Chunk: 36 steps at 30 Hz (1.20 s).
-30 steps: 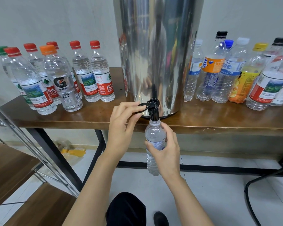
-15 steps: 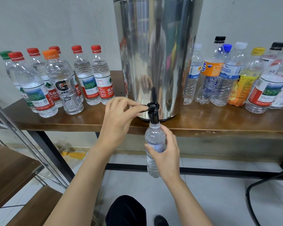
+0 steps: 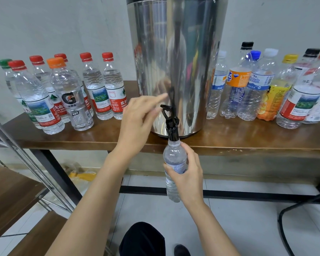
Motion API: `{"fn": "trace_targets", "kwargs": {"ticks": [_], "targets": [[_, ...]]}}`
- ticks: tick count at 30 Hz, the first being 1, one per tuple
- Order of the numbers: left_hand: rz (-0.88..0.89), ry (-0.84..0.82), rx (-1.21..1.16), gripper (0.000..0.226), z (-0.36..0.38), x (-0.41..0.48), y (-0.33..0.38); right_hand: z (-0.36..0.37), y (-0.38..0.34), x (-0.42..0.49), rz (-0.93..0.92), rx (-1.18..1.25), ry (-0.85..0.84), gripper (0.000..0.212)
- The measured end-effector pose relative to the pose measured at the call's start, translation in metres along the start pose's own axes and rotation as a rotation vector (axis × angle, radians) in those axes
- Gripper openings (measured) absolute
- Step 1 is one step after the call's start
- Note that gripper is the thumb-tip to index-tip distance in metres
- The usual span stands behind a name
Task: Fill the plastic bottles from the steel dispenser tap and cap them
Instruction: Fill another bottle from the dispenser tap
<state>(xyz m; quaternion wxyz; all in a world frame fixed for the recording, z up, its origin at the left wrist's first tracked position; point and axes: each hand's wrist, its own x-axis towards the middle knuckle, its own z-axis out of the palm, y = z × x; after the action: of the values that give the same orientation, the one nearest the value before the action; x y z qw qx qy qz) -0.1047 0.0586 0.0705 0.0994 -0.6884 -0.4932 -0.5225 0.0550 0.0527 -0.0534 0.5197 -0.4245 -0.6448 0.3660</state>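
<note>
"Head camera first: where is the bottle being filled?"

"Below the edge of the brown wooden table (image 3: 248, 143). The small clear plastic bottle (image 3: 174, 157) has its open neck pushed up on the black tap spout (image 3: 172, 131) of the tall polished steel dispenser (image 3: 175, 61). The right hand (image 3: 189, 175) is wrapped round its labelled middle."

"And the other hand?"

"The left hand (image 3: 140, 119) is loose, fingers stretched out, holding nothing, just beside the black tap lever (image 3: 167, 110). Blur hides whether a fingertip touches it."

"How will the bottle behave when it comes away?"

"I'd judge it thin-walled and soft. With no cap on and the water looking high inside, a hard squeeze would push water out of the neck. It will weigh more than an empty one and may be wet and slippery. The best hold is round the waist, firm but not crushing, kept upright. The neck ring is the stiffest spot for capping."

"Any caps in sight?"

"Only on the standing bottles: red-capped water bottles (image 3: 95, 85) left of the dispenser, mixed-label bottles (image 3: 237, 80) to the right. I can't find a loose cap."
</note>
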Motion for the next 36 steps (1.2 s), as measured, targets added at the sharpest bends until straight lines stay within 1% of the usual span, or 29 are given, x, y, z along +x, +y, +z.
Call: {"fn": "trace_targets", "kwargs": {"ticks": [2,4,6,9,11,14,17,22,25,27,29,32,36], "targets": [[-0.192,0.080,-0.055,0.033,-0.005,-0.005,-0.012,0.000,0.000,-0.001,0.004,0.005,-0.003,0.072],[-0.428,0.102,-0.033,0.033,-0.008,-0.013,-0.030,-0.001,0.000,-0.001,0.010,0.009,-0.007,0.072],[-0.624,0.011,0.071,0.036,-0.007,-0.021,-0.052,-0.001,0.000,-0.001,0.013,0.004,-0.010,0.072],[-0.762,-0.268,0.254,0.043,0.000,-0.033,-0.080,-0.001,0.000,-0.001,0.013,0.002,-0.015,0.071],[-0.762,-0.399,0.327,0.044,0.004,-0.036,-0.089,-0.002,0.000,-0.001,0.014,0.009,-0.018,0.072],[-0.699,-0.473,0.405,0.042,0.008,-0.035,-0.094,-0.003,-0.001,-0.001,0.009,0.010,-0.021,0.072],[-0.677,-0.436,0.391,0.035,0.010,-0.033,-0.094,-0.004,-0.003,0.000,0.005,-0.005,-0.021,0.073],[-0.696,-0.347,0.353,0.030,0.010,-0.038,-0.082,-0.007,-0.002,-0.003,0.013,-0.015,-0.033,0.072],[-0.690,-0.232,0.210,0.025,0.008,-0.047,-0.063,-0.008,0.001,-0.007,0.029,-0.015,-0.046,0.071],[-0.704,-0.140,0.081,0.022,0.004,-0.050,-0.044,-0.008,0.003,-0.011,0.037,-0.018,-0.055,0.070],[-0.726,-0.086,-0.072,0.018,0.000,-0.053,-0.024,-0.007,0.004,-0.016,0.050,-0.011,-0.067,0.069],[-0.731,-0.106,-0.250,0.016,-0.008,-0.053,0.003,-0.005,0.001,-0.022,0.056,0.000,-0.094,0.070],[-0.685,-0.224,-0.277,0.020,-0.019,-0.050,0.023,-0.003,-0.011,-0.027,0.004,0.001,-0.155,0.073]]}}
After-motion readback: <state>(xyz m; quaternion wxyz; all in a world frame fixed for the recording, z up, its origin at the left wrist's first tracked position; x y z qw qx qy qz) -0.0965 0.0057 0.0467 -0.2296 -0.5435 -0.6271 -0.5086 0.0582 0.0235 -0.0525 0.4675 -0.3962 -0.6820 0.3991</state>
